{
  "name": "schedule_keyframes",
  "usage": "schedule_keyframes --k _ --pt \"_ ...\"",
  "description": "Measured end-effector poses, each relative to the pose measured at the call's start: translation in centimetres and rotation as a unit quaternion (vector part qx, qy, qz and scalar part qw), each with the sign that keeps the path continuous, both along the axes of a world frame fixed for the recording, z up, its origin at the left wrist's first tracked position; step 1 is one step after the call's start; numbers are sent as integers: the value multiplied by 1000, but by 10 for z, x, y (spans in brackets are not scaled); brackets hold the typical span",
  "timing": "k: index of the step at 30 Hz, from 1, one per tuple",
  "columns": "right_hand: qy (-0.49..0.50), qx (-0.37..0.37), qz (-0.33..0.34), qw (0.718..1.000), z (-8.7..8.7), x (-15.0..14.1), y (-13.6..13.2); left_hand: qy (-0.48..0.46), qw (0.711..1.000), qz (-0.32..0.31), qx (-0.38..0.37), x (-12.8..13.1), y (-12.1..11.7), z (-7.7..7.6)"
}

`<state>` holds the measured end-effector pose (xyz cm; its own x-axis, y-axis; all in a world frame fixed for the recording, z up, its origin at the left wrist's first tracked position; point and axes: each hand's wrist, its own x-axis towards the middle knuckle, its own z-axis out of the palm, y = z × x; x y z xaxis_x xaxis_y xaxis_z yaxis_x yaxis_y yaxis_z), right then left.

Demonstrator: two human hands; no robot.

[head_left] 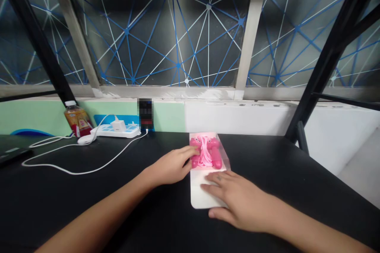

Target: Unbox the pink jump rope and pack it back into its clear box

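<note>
A pink jump rope (204, 152) with its cord bundled between two handles lies in a clear-sided box (226, 160) on the black table. Toward me, the box's white flap (199, 195) is folded out flat. My left hand (175, 165) grips the box's left side, its fingers reaching over the edge onto the left handle and its thumb lower at the edge. Across the right part of the flap lies my right hand (234, 197), fingers spread and thumb off the flap's near edge. It covers part of the flap.
At the back left stand a drink bottle (77, 118), a white power strip (103, 130) with a charger (118, 125), and a phone (145, 114) against the wall. A white cable (74, 173) loops over the table. Black slanted posts (316, 75) rise on both sides.
</note>
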<state>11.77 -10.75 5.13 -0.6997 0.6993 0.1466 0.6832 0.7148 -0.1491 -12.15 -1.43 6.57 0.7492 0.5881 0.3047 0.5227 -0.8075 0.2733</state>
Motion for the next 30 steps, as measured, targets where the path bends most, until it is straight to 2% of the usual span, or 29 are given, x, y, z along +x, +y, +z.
schedule_keyframes --k 3,6,9,11,15,20,24,27,30 --pt "1 7 2 1000 10 10 2 -7 1000 -3 -12 -4 4 2" --pt "35 44 -50 997 17 18 9 -13 999 -18 -47 -8 5 7" --pt "86 107 -110 984 12 23 21 -18 995 -14 -93 -10 2 14" --pt "114 121 -128 978 4 25 29 -19 994 -12 -108 -10 -1 17" --pt "146 100 -152 972 -11 26 37 11 995 -18 -97 -14 -3 15" --pt "176 77 -146 970 -7 28 37 15 998 -7 -53 -16 0 7" --pt "178 15 -142 974 -5 34 42 1 999 6 -36 -15 1 5" --pt "230 -43 -139 962 -9 35 48 7 999 41 -26 -13 0 5" --pt "262 -79 -141 951 -10 33 49 19 996 61 -59 -12 0 7"
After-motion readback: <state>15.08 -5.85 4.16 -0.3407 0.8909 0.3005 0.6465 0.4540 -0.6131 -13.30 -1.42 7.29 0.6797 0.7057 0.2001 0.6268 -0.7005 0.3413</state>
